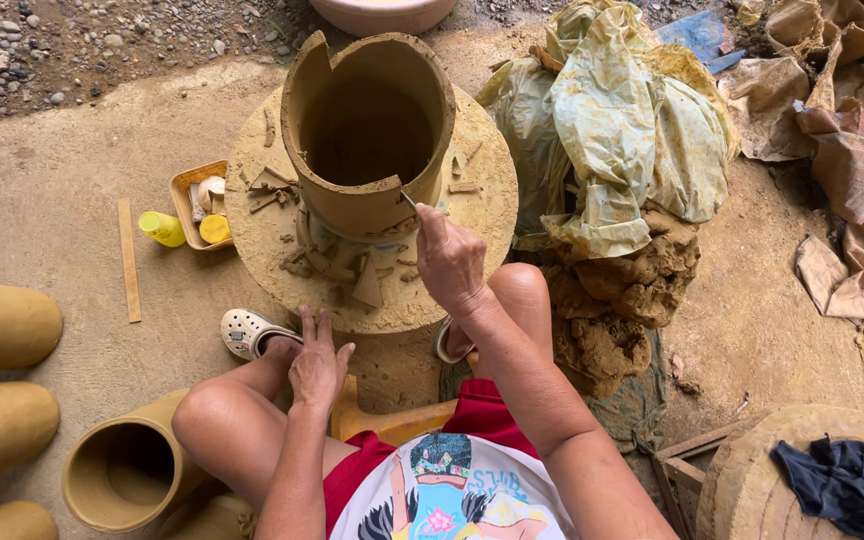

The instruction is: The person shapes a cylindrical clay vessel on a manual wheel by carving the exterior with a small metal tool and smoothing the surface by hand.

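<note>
sitting low over the work in the head view, the person holds a thin metal-tipped cutting tool (408, 199) in the right hand (449, 262); the fingers are curled tight around its handle, so only the short blade end shows; the tool's long axis runs from the fist up and to the left in the picture, its tip pointing away from the person and touching the near outer wall of a tall open-topped cylinder of wet tan clay (367, 130), just under the rim; the cylinder stands upright, its long axis vertical and its mouth facing the camera, with a jagged step cut into the rim at the upper left and again at the near side; it stands at the middle of a round clay-crusted turntable (477, 215), with cut strips and wedges of clay (347, 265) scattered about its base; the left hand (318, 362) lies flat and open, fingers straight and together, holding nothing, resting by the left ankle at the near edge of the turntable; a white perforated clog (250, 331) is on the left foot; a small tray with yellow cups (192, 215) sits left of the turntable; a lump of raw brown clay under yellowed plastic sheet (617, 290) lies to the right.
</note>
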